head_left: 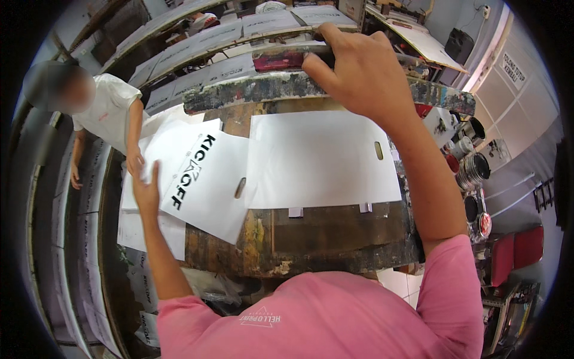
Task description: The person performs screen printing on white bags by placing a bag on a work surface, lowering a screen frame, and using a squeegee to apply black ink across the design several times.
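My left hand [146,190] is at the left side of a white bag with black print [200,179], its thumb stretched apart from the fingers. That bag lies askew over a pile of other white sheets [156,232]. A plain white bag with an oval handle hole [320,158] lies flat on the paint-stained table [224,254], its left edge meeting the printed one. Above its far edge, my right hand [365,69] is closed round a paint-stained wooden bar [281,60]. Just in front of that bar runs the speckled edge of a wooden frame [239,93].
A co-worker in a white shirt [110,110] stands at the left, one hand [135,160] close to my left hand. Racks of printed white bags [89,233] fill the left and far sides. Paint cans [472,170] and a red chair [517,254] are at the right.
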The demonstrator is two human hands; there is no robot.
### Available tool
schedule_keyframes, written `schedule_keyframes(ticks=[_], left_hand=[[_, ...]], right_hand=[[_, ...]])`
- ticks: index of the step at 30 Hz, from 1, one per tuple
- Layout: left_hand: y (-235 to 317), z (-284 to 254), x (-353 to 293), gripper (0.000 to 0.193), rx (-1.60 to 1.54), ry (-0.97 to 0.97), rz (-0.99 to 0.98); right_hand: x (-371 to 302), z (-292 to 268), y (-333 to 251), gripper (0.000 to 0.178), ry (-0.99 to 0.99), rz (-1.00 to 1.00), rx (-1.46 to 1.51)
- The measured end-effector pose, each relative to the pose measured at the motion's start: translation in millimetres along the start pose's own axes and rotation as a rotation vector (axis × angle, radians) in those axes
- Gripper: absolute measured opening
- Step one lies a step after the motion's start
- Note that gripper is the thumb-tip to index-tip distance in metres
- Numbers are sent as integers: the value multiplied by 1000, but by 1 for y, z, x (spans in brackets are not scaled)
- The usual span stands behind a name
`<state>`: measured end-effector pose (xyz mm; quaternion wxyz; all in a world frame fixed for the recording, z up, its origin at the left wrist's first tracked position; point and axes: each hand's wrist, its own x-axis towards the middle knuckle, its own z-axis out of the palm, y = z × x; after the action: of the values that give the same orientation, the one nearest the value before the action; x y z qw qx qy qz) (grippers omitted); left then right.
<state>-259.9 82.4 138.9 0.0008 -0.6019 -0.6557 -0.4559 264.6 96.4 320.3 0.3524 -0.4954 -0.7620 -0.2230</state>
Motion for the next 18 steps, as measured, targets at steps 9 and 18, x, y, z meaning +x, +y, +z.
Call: schedule_keyframes(ticks=[9,18], left_hand=[[171,75,-164,90,-915,-583,-452],[84,119,-247,109,-34,-476,-78]], right_hand=[[-182,12,-48,69,-494,-40,40],[-284,74,-64,51,-786,131,310]])
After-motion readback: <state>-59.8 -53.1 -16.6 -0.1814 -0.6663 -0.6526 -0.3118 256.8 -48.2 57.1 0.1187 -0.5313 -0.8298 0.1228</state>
